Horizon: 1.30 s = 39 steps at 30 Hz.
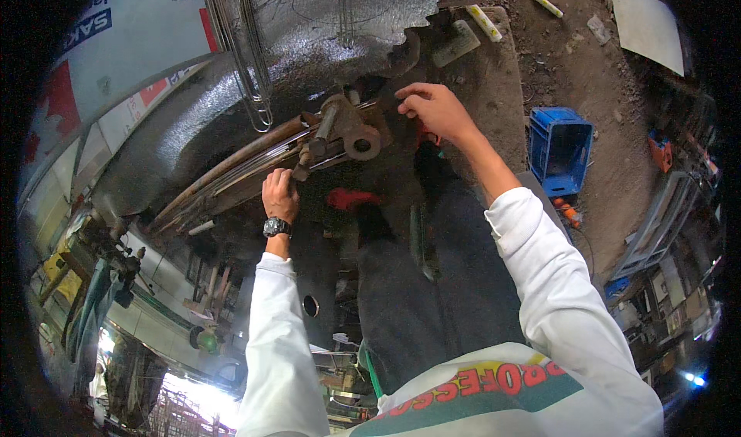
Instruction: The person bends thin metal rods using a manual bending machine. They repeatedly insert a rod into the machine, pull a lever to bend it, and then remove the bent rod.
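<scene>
My left hand (280,194), with a dark watch on the wrist, is curled closed at the lower end of a rusty metal fitting (328,124). What its fingers hold is hidden. The fitting has a thick cylinder and a round ring (361,141) with a hole. Long thin metal rods (251,161) and a rusty pipe (231,163) lie beside it, running off to the left. My right hand (434,111) hovers to the upper right of the ring, fingers bent and a little apart. Nothing shows between them, and dark shadow lies beneath.
A crumpled silvery sheet (301,59) spreads across the top left, with bent wire loops (247,67) hanging over it. On the dirt floor to the right stands a blue crate (560,151). Yellow-white tubes (484,23) and a pale panel (647,30) lie farther off.
</scene>
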{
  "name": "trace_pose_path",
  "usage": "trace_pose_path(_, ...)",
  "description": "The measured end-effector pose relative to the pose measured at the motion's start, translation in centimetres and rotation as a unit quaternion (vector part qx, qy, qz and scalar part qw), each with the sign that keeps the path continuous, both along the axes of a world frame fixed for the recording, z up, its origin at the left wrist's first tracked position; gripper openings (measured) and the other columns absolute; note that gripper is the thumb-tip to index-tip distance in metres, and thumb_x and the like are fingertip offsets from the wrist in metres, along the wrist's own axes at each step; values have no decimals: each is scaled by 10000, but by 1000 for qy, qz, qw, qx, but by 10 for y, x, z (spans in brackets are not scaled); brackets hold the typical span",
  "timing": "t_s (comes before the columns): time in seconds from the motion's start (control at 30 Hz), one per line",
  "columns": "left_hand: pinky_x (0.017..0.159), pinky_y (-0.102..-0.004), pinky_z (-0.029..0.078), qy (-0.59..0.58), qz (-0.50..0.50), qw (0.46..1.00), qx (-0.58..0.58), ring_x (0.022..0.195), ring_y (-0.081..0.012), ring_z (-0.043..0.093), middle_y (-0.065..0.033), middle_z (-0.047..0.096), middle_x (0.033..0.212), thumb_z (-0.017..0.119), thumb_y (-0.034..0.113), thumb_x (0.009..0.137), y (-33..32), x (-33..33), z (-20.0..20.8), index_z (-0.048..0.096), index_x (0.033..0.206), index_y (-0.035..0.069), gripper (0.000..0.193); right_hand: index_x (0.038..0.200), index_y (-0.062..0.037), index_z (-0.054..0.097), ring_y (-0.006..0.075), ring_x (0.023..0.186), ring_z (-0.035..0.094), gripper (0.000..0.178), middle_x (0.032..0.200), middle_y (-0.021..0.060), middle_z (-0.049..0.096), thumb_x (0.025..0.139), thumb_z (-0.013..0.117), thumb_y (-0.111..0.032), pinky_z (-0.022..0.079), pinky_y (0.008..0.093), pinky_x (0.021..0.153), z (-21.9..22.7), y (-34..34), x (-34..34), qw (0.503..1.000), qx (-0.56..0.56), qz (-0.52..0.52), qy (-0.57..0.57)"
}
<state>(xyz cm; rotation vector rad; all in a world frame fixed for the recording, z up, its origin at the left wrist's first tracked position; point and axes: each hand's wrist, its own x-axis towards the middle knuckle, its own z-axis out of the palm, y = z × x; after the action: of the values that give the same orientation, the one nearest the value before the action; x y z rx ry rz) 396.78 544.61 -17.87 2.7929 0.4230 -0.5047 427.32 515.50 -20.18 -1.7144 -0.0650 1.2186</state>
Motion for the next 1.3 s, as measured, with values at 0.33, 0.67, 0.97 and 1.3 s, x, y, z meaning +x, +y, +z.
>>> trace_pose_path(0.33, 863, -495, 467, -158, 89, 983, -12, 970, -373, 635, -149, 679, 1085, 695, 89, 868, -84, 29, -30, 670, 997, 68, 134, 1190, 40, 685, 179, 908, 685, 361, 1012, 124, 749, 931, 635, -206, 536, 316, 840, -40, -36, -16, 996, -60, 69, -15)
trace_pose_path(0.67, 895, -471, 489, -170, 187, 967, -13, 1066, -384, 624, -174, 664, 1153, 747, 170, 898, -113, 28, -4, 700, 1119, 56, 253, 1279, 12, 622, 151, 949, 632, 424, 1010, 84, 706, 1007, 638, -312, 526, 314, 791, -38, -51, -1, 991, 0, 46, 126)
trace_pose_path(0.97, 996, -453, 473, -130, 308, 940, -67, 1174, -397, 579, -221, 598, 1222, 669, 229, 967, -138, 52, 23, 671, 1158, 35, 272, 1097, -4, 720, 278, 941, 705, 400, 954, 196, 736, 983, 614, -372, 534, 421, 816, -50, -44, 7, 983, -26, 174, 54)
trace_pose_path(1.3, 894, -381, 498, -36, 393, 874, -282, 978, -306, 638, -131, 663, 1015, 685, 182, 950, -217, 57, 33, 690, 1003, 17, 173, 1250, -10, 596, 254, 918, 727, 339, 1058, 154, 738, 1067, 528, -288, 592, 390, 794, -66, -402, 199, 981, -115, -135, -81)
